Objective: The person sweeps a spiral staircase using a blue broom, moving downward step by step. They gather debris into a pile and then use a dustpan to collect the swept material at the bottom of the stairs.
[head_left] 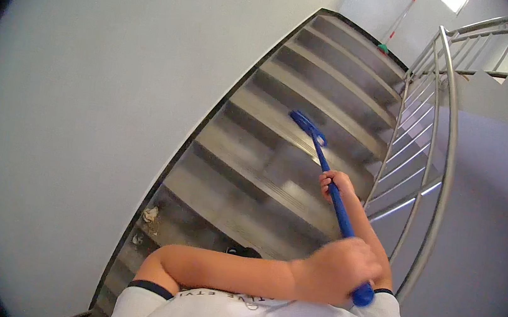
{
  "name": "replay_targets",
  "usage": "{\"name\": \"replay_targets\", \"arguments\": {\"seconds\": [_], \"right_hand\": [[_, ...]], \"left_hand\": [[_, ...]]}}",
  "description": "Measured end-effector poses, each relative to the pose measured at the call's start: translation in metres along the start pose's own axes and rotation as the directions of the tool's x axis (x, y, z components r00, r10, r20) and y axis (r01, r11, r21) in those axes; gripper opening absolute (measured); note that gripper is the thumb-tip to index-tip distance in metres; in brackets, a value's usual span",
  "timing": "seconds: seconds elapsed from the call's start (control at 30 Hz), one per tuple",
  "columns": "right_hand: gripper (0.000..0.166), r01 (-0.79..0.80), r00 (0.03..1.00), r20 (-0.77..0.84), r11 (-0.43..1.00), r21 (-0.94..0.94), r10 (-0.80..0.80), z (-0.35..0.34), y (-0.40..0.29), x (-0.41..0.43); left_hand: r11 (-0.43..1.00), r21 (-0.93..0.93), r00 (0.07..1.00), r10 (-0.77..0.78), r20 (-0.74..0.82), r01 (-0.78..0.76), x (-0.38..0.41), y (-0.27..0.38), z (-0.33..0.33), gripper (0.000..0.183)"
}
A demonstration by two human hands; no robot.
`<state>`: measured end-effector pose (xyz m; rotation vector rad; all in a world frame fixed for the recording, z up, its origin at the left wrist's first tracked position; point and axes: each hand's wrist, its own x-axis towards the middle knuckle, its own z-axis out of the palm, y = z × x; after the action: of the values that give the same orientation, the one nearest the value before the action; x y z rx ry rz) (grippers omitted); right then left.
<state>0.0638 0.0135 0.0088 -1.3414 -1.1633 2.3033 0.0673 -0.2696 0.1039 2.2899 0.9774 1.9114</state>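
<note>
A mop (343, 212) with a long blue handle slants away from my body over the stairs. My left hand (340, 269), slightly blurred, grips the handle close to its rounded top end, with the forearm laid across my chest. Farther down, my right hand (337, 184) is wrapped around the shaft, the arm stretched forward. The blue mop head (308, 126) is at a stair step (260, 104) ahead; whether it presses on the tread cannot be told. Wet-looking shine shows on the steps near it.
A metal railing (446, 158) runs along the right; a plain wall (97, 115) borders the left. Crumpled paper (150, 214) and grit lie on a lower step by the wall. A broom with a green head (382, 48) leans at the top. A dark shoe (245, 252) shows below my arm.
</note>
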Motion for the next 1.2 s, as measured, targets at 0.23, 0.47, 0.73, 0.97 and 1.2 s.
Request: {"name": "replay_targets", "arguments": {"seconds": [0.23,0.47,0.73,0.97,1.2], "right_hand": [[0.008,0.295,0.883,-0.4,0.953,0.064,-0.246,-0.006,-0.001,0.17],[0.009,0.333,0.877,-0.373,0.943,0.018,-0.303,0.107,0.012,0.273],[0.02,0.126,0.983,-0.104,0.967,-0.223,-0.152,0.216,0.019,0.274],[0.014,0.055,0.996,-0.056,0.968,-0.243,-0.071,0.269,0.073,0.163],[0.01,0.006,0.989,0.15,0.99,-0.138,0.015,0.27,0.16,0.012]], "left_hand": [[0.867,-0.204,0.866,-0.483,-0.127,0.454,-0.04,-0.12,-0.098,0.01],[0.79,-0.129,0.736,-0.608,-0.299,0.6,-0.101,-0.176,-0.154,0.01],[0.773,0.33,0.837,-0.455,-0.305,0.541,-0.096,-0.146,-0.165,0.019],[0.699,0.316,0.726,-0.42,-0.544,0.641,-0.115,-0.05,-0.165,0.01],[0.695,0.457,0.812,-0.333,-0.48,0.555,-0.125,0.095,-0.173,0.004]]}}
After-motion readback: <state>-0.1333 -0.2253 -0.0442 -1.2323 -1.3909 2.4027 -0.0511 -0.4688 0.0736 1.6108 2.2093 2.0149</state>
